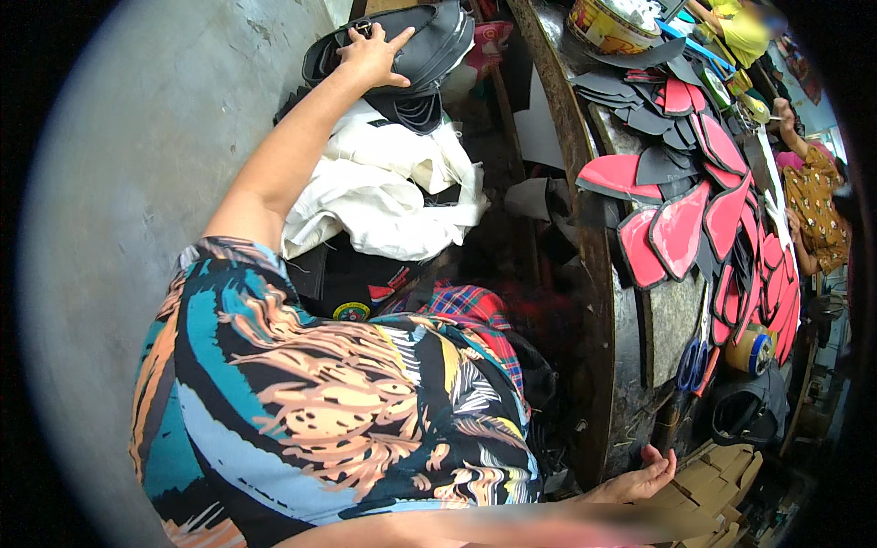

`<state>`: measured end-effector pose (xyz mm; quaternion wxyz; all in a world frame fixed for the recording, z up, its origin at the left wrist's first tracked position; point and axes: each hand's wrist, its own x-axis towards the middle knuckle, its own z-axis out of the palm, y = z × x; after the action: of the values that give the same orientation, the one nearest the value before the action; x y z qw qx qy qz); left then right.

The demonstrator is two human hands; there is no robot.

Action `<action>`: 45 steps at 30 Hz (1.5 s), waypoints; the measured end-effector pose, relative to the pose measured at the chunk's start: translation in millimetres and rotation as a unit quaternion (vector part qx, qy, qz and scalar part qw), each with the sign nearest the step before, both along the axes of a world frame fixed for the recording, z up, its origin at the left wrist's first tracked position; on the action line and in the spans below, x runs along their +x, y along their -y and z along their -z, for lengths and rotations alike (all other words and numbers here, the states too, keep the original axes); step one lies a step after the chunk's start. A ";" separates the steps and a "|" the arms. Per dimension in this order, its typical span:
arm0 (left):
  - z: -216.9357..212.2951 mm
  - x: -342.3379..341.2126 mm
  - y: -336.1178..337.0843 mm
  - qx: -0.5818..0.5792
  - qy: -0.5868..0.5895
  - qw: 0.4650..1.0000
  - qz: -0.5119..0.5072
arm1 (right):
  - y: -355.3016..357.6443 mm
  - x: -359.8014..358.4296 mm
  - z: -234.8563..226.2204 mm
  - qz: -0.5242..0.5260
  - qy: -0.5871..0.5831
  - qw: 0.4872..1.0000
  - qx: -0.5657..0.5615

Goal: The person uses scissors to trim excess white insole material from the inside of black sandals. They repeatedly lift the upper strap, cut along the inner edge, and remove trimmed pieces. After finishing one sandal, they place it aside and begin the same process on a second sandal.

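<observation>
At the top, my left hand (373, 60) lies with fingers spread on a black bag-like piece (429, 46) with a curved rim. More black pieces (411, 110) sit beneath it, on a heap of white cloth (384, 183). My right hand (647, 477) is at the lower right, by the workbench edge, its fingers loosely curled and apart with nothing in them. Across the workbench (612, 402) are spread several red pads with black edges (681, 228) and dark grey cut pieces (630, 96). Blue-handled scissors (692, 363) lie beside the pads.
A roll of tape (751, 351), a black bag (751, 406) and stacked cardboard (708, 489) are near my right hand. A tub (614, 26) stands at the bench's far end. Two people, in yellow (744, 36) and brown patterned (816, 205) tops, are across the bench.
</observation>
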<state>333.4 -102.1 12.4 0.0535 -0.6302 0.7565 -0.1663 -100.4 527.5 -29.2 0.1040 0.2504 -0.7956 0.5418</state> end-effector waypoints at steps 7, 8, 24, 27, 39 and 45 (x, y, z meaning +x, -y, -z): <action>8.6 -22.9 6.2 -0.011 0.010 1.000 -0.027 | 5.1 11.7 -6.5 0.003 -0.035 0.999 -0.015; 5.3 -25.4 4.9 -0.009 0.021 0.999 -0.037 | 6.8 13.8 -7.5 0.006 -0.032 0.999 -0.021; 17.0 -12.3 -3.5 -0.057 -0.039 0.997 0.018 | 4.4 11.0 -6.4 0.001 -0.043 0.999 -0.027; 31.1 14.2 9.7 -0.050 -0.105 0.992 0.055 | 3.4 10.0 -7.6 0.005 -0.038 0.999 -0.027; 38.0 -0.7 8.9 -0.083 -0.005 0.996 0.032 | 7.7 18.3 -15.7 -0.046 -0.080 0.992 -0.091; 33.9 -3.4 13.2 -0.101 -0.006 0.994 0.037 | -4.9 13.5 -35.4 -0.019 -0.077 0.994 -0.070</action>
<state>330.0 -115.3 -21.5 -0.0213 -0.6051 0.7587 -0.2401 -86.9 532.4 6.2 0.1723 0.2989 -0.7402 0.5771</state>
